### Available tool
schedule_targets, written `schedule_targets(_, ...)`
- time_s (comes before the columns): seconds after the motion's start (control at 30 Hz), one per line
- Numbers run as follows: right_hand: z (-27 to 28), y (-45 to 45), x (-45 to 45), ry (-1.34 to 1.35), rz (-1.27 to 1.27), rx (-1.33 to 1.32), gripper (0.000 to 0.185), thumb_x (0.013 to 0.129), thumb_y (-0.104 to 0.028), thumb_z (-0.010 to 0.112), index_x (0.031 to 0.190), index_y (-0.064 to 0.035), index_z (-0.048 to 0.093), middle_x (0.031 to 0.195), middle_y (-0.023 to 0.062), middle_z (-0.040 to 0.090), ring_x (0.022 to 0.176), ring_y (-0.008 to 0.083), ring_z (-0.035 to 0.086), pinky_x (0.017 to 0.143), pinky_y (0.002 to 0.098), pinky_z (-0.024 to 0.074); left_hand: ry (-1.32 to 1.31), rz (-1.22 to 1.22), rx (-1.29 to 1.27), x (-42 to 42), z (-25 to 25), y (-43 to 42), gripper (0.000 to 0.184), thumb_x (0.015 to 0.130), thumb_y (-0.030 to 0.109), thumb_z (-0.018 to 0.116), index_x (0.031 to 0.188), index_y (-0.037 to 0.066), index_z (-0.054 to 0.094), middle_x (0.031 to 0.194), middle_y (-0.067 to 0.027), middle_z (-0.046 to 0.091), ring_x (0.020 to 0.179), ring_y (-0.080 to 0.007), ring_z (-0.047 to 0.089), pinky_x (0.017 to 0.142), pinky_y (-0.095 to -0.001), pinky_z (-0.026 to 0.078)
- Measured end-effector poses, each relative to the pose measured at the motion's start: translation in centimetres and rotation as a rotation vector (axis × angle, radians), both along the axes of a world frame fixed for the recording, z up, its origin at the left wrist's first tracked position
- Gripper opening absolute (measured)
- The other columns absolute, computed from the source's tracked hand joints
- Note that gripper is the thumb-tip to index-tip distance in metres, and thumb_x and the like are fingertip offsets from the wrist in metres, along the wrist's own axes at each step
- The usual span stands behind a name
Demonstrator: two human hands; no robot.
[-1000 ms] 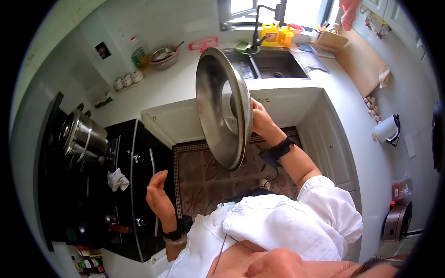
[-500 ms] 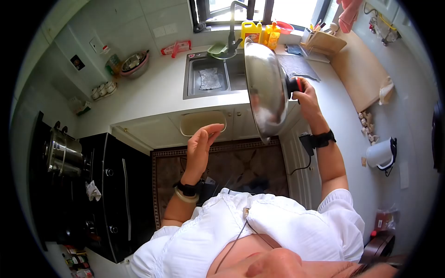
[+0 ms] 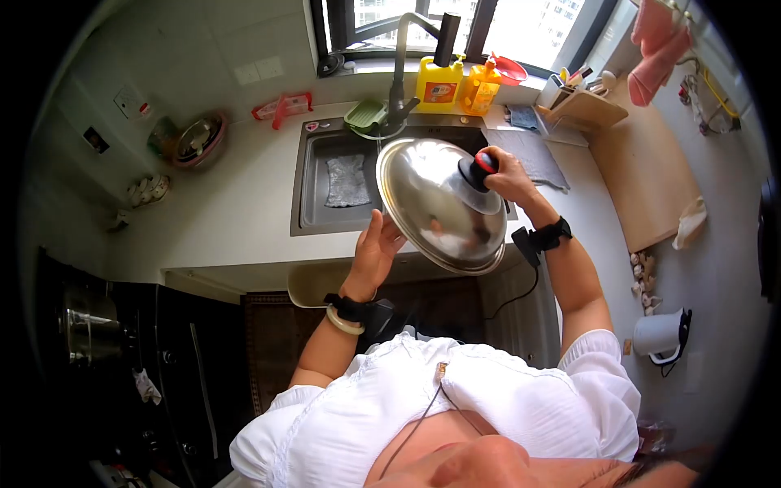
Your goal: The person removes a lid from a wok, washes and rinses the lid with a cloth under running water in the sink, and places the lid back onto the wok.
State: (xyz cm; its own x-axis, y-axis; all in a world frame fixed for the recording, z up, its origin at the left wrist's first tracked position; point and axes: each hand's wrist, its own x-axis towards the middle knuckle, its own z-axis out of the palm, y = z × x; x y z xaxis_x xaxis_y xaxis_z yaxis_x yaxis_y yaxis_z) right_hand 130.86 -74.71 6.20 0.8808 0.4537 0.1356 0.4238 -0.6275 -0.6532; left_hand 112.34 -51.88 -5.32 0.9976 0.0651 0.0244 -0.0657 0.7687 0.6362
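A round metal pan lid [image 3: 431,199] hangs tilted over the right part of the sink [image 3: 309,213], its domed outside facing me. My right hand [image 3: 511,177] grips the lid's black and red knob. Beside the lid's lower left edge is my left hand [image 3: 376,254], thumb raised and fingers partly behind the rim; whether it touches the rim is hard to tell. The black faucet [image 3: 397,85] stands behind the lid. A grey cloth-like piece [image 3: 347,180] lies in the left basin, and a green dish [image 3: 366,115] sits by the faucet.
Yellow bottles [image 3: 439,84] stand below the window. Right of the sink are a knife holder [image 3: 582,110], a grey mat [image 3: 529,154], a wooden board [image 3: 651,191] and a white kettle [image 3: 661,335]. A stove [image 3: 183,366] is at left, bowls [image 3: 199,142] at the back left.
The lid has swung from upright beside the sink to over the basin, dome towards me. My left hand has come up from the stove side to the lid's edge. The view has shifted towards the sink.
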Motion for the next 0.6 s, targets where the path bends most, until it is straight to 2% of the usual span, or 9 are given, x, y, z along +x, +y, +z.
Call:
schedule_targets(0.07, -0.9, 1.7, 3.5, 0.034, 0.079, -0.082, 0.044, 0.064, -0.003, 0.06, 0.108, -0.0039, 0.063, 0.102, 0.019, 0.065, 0.1, 0.0347, 0.062, 0.09, 0.0381, 0.0475, 0.102, 0.048, -0.071, 3.3, -0.9, -0.2, 0.05, 0.097, 0.05, 0.05, 0.126, 0.009, 0.055, 0.121, -0.0063, 0.061, 0.111, -0.0187, 0.057, 0.099, -0.0377, 0.046)
schedule_targets(0.13, -3.0, 2.3, 6.8, 0.067, 0.124, -0.172, 0.043, 0.065, -0.003, 0.06, 0.108, -0.0055, 0.064, 0.103, 0.0185, 0.066, 0.102, 0.0354, 0.061, 0.09, 0.0392, 0.0475, 0.148, 0.055, -0.17, 5.6, -0.7, -0.5, 0.048, 0.097, 0.049, 0.051, 0.125, 0.011, 0.055, 0.116, -0.006, 0.062, 0.109, -0.0176, 0.058, 0.098, -0.0364, 0.046)
schedule_targets(0.23, -6.8, 3.6, 12.0, 0.116, 0.166, -0.253, 0.043, 0.066, -0.005, 0.061, 0.108, -0.0097, 0.065, 0.105, 0.0162, 0.067, 0.105, 0.0349, 0.062, 0.089, 0.0406, 0.0476, 0.269, 0.011, -0.16, 7.7, -2.7, -0.2, 0.05, 0.097, 0.048, 0.052, 0.127, 0.008, 0.054, 0.116, -0.0083, 0.062, 0.109, -0.0189, 0.058, 0.098, -0.0368, 0.046)
schedule_targets(0.3, -8.7, 4.4, 15.0, 0.147, 0.181, -0.281, 0.042, 0.066, -0.006, 0.06, 0.108, -0.0098, 0.066, 0.103, 0.0162, 0.068, 0.104, 0.0344, 0.062, 0.088, 0.0404, 0.0479, 0.394, 0.067, -0.072, 9.1, -4.0, 0.6, 0.055, 0.096, 0.048, 0.055, 0.129, 0.004, 0.051, 0.118, -0.0116, 0.06, 0.11, -0.0216, 0.057, 0.099, -0.0382, 0.044)
schedule_targets(0.4, -11.7, 5.3, 19.2, 0.179, 0.219, -0.333, 0.042, 0.066, -0.007, 0.06, 0.107, -0.0106, 0.066, 0.102, 0.0165, 0.069, 0.103, 0.0346, 0.063, 0.087, 0.0415, 0.0484, 0.639, 0.296, -0.046, 10.2, -7.7, 2.6, 0.065, 0.091, 0.047, 0.062, 0.128, -0.004, 0.046, 0.124, -0.0168, 0.055, 0.112, -0.0256, 0.052, 0.098, -0.0394, 0.043)
schedule_targets(0.53, -17.4, 6.1, 24.4, 0.249, 0.203, -0.392, 0.043, 0.066, -0.01, 0.062, 0.109, -0.0125, 0.065, 0.101, 0.0141, 0.069, 0.104, 0.0347, 0.064, 0.086, 0.0469, 0.0466, 0.595, 0.486, 0.116, 11.8, -5.3, 6.4, 0.048, 0.092, 0.035, 0.064, 0.123, 0.0, 0.053, 0.121, -0.012, 0.058, 0.108, -0.0232, 0.054, 0.096, -0.0368, 0.044)
schedule_targets(0.6, -20.0, 6.3, 26.0, 0.286, 0.246, -0.402, 0.043, 0.068, -0.012, 0.062, 0.111, -0.0133, 0.064, 0.107, 0.0138, 0.068, 0.107, 0.0348, 0.062, 0.089, 0.0471, 0.0453, 0.598, 0.499, 0.233, 13.6, -5.5, 8.8, 0.045, 0.09, 0.029, 0.066, 0.124, 0.002, 0.055, 0.118, -0.0095, 0.06, 0.108, -0.0225, 0.054, 0.095, -0.0361, 0.044)
